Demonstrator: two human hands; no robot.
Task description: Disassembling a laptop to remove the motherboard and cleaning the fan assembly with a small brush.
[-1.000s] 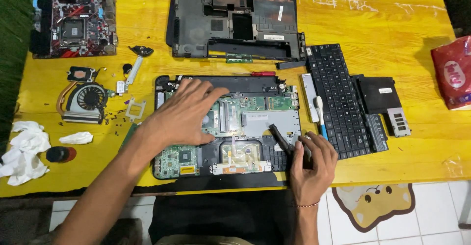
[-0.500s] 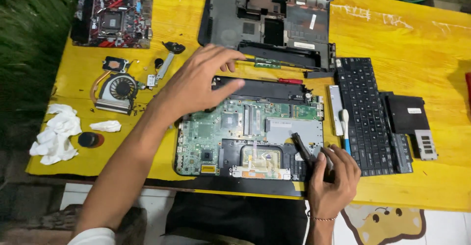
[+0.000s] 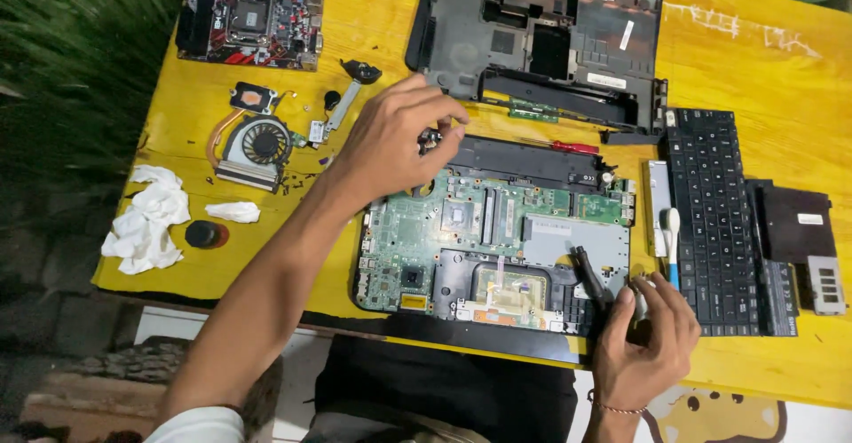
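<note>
Green motherboard [image 3: 497, 230] inside open laptop shell [image 3: 461, 329]

A green laptop board [image 3: 497, 230] lies flat in its black bottom shell [image 3: 461, 332] on the yellow table, near the front edge. It is bare, with no cover (chips, slots and a grey metal patch all show). A black tool [image 3: 590, 279] leans over the board's right front corner, tip down on the shell. A small dark part [image 3: 429, 138] sits at the board's back left corner.
</note>
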